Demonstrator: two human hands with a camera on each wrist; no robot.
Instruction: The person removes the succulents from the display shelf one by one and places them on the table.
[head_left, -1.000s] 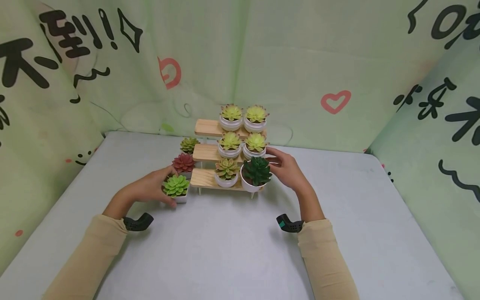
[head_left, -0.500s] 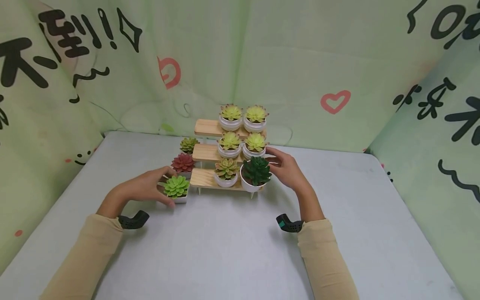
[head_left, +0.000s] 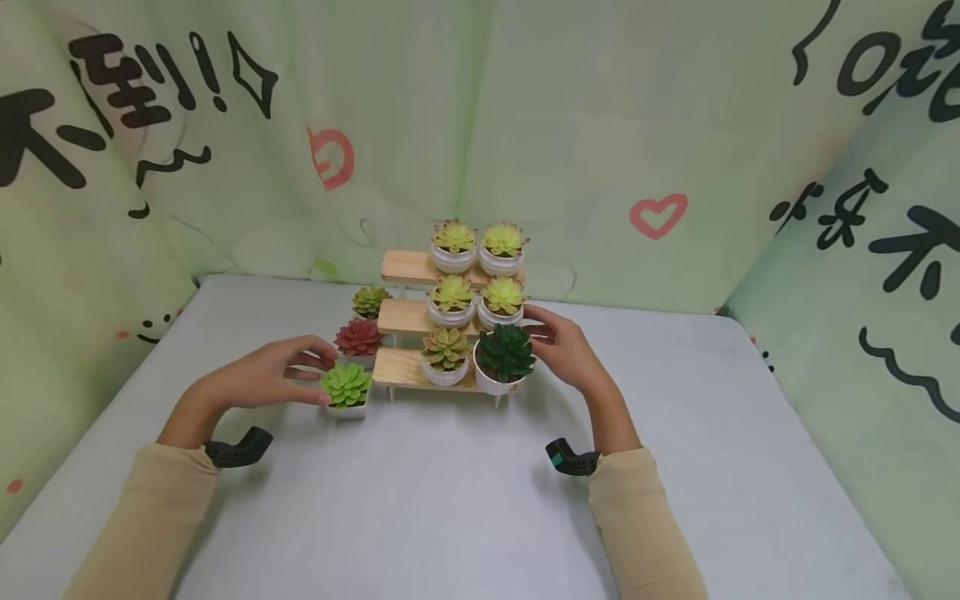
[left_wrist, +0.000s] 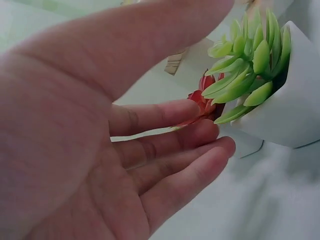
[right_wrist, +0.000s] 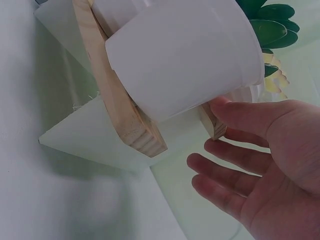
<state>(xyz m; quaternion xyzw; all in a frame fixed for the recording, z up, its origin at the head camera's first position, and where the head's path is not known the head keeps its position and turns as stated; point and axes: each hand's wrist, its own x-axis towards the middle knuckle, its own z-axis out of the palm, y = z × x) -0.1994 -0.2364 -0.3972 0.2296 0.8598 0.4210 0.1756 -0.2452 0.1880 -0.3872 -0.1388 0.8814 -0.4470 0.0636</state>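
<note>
Just left of a bright green succulent (head_left: pixel 347 385) in a white square pot, my left hand (head_left: pixel 258 375) is spread, its palm turned toward the plant. The left wrist view shows a gap between these fingers (left_wrist: pixel 180 185) and the pot (left_wrist: pixel 295 100). A red succulent (head_left: pixel 358 337) stands behind the green one. My right hand (head_left: pixel 566 350) is at the right end of a three-tier wooden stand (head_left: pixel 401 367), beside a dark green succulent (head_left: pixel 505 352). Its thumb appears to touch the middle shelf's end (right_wrist: pixel 215 126); the fingers are loosely extended.
The stand also bears several pale yellow-green succulents (head_left: pixel 452 296) in white round pots, and a reddish-green one (head_left: pixel 446 348) on the bottom shelf. Another small green succulent (head_left: pixel 370 300) stands at the back left. A printed curtain (head_left: pixel 570 125) surrounds the white table (head_left: pixel 420 500).
My left hand has drawn back leftward, its fingers opening away from the bright green succulent's pot. The right hand keeps its place at the stand. The head view has shifted slightly.
</note>
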